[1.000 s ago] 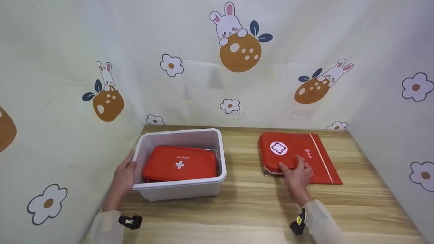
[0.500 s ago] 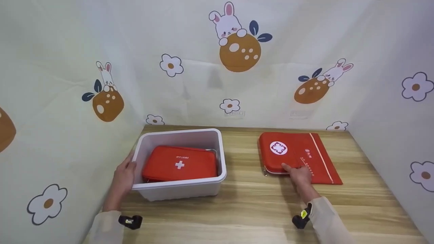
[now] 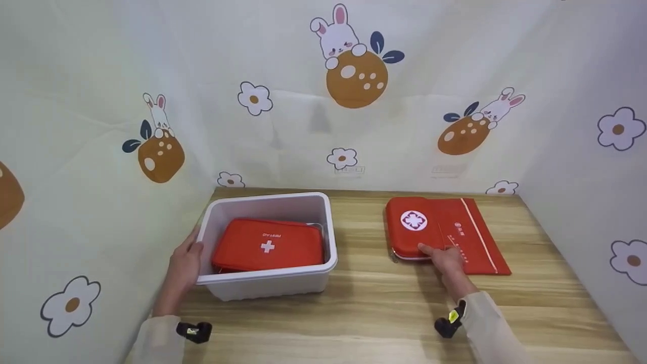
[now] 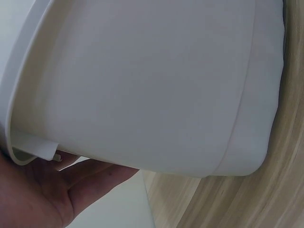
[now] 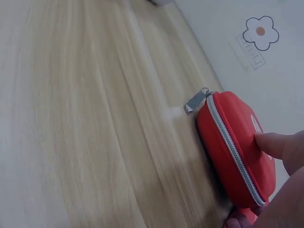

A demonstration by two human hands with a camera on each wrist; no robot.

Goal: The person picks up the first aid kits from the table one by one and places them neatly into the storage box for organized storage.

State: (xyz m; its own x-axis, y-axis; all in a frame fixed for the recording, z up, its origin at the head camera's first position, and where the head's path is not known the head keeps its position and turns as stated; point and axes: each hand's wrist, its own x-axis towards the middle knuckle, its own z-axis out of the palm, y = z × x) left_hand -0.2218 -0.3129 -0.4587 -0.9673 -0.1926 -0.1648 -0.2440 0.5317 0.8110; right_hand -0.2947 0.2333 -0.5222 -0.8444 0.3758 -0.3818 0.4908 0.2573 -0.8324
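Right hand is seen almost closed at the near edge of the thick red zipped case with a round white emblem: the thumb is pressed on its upper face and, in the right wrist view, a fingertip is seen below it, so the case is judged to be pinched. It is found on the right part of the wood-grained bench, against the flat red pouch with a white stripe; how far they overlap cannot be told. By the left hand the left end of the white rectangular plastic bin is touched, with fingers under its rim; how firmly it is gripped cannot be told. Inside lies a soft red case with a white cross. The step in hand is judged to be the grasping of the emblem case; for the next move, a secure pinch would be called for, without the pouch being dragged. Compared with one second ago, when its fingers were spread over the case's top, the right hand has been brought lower; the bin has not been visibly displaced.
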